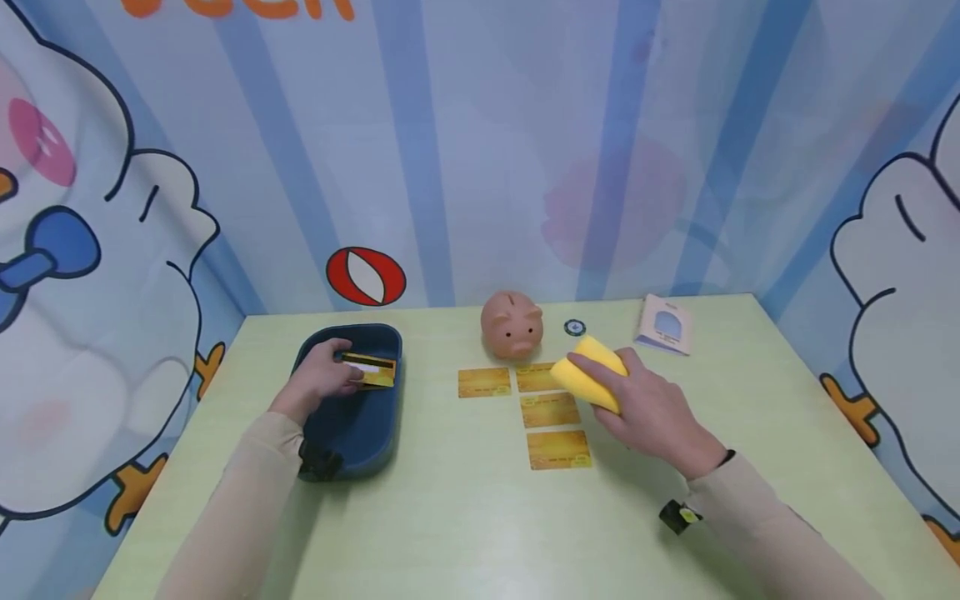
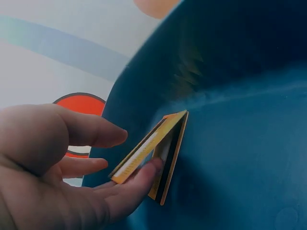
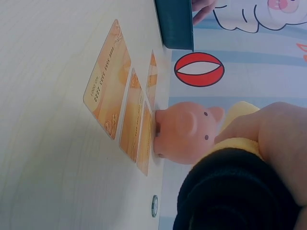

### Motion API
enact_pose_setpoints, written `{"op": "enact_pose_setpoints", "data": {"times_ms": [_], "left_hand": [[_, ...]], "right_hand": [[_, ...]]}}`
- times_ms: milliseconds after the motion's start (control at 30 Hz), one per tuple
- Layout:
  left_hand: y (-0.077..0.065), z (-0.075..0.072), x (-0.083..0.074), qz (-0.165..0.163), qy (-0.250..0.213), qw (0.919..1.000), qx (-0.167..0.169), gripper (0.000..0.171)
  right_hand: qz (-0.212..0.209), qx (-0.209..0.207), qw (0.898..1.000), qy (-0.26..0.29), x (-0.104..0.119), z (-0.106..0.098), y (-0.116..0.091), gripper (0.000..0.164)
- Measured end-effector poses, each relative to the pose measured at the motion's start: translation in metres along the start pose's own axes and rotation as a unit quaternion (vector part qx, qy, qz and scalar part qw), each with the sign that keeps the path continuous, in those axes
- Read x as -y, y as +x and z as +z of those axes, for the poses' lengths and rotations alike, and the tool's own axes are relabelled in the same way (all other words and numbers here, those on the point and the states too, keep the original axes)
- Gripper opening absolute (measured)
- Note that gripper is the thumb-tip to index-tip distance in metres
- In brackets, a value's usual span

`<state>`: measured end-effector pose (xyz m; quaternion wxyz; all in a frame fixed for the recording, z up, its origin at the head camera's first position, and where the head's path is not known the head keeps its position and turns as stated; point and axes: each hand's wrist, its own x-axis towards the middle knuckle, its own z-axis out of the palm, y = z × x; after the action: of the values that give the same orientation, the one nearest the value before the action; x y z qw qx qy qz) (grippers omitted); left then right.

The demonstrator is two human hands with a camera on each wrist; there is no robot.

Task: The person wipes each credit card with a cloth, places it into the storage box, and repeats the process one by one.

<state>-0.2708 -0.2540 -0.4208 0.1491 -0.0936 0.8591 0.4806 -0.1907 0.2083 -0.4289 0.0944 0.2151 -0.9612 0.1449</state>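
My left hand (image 1: 324, 375) reaches into a dark blue bin (image 1: 315, 433) at the left of the table. Inside the bin two gold cards (image 2: 148, 146) with black stripes lean together. In the left wrist view, one fingertip touches them from below while the other fingers stand apart from them. Over the table's right half, my right hand (image 1: 652, 408) grips a folded yellow cloth (image 1: 588, 379). Several gold cards (image 1: 558, 450) lie flat on the table left of that hand; the cloth partly covers one in the head view.
A pink piggy bank (image 1: 512, 325) stands behind the cards. Right of it lies a small round chip (image 1: 575, 327). A pale pink booklet (image 1: 664, 325) rests near the back right edge. A printed curtain wall (image 1: 495, 167) rises behind the table (image 1: 450, 533).
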Motion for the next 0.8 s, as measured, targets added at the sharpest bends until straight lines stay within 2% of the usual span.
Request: {"op": "enact_pose_setpoints", "data": {"times_ms": [433, 800], "left_hand": [[-0.0055, -0.0064, -0.0098, -0.015, 0.065, 0.9977, 0.013, 0.073], [-0.0046, -0.0084, -0.0067, -0.023, 0.082, 0.9962, 0.020, 0.070]], "right_hand": [[-0.002, -0.002, 1.000, 0.003, 0.0026, -0.0036, 0.0031, 0.069], [0.004, 0.007, 1.000, 0.003, 0.0042, -0.0014, 0.0017, 0.070]]}}
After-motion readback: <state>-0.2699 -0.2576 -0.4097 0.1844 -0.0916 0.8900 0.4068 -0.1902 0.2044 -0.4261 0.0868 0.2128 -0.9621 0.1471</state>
